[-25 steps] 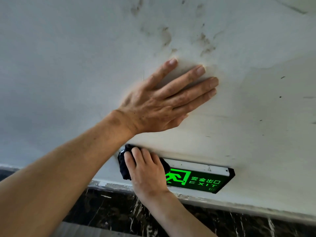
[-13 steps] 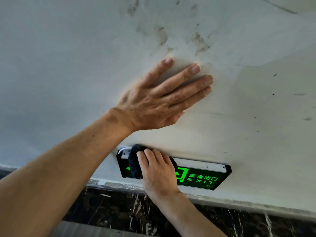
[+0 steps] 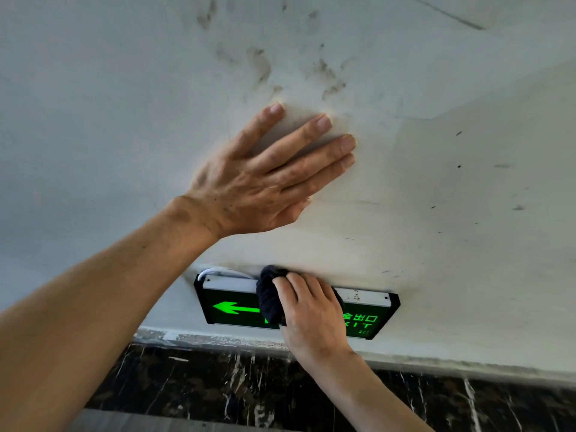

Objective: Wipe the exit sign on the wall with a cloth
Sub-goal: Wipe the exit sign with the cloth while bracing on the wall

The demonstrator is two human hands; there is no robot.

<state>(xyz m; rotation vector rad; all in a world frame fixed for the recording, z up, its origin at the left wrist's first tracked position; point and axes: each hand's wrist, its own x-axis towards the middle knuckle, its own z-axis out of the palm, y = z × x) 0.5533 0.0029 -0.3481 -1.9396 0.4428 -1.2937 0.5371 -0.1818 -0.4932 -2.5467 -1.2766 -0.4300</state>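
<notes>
- Left hand [image 3: 265,179] is laid flat on the wall [image 3: 467,198], fingers spread, empty.
- Right hand [image 3: 311,313] is closed on a dark cloth [image 3: 269,297], pressed mid exit sign [image 3: 230,307], low on the wall.

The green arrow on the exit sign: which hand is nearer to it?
Right. The right hand presses the dark cloth on the sign just beside the green arrow; the left hand lies flat on the wall well above it.
</notes>
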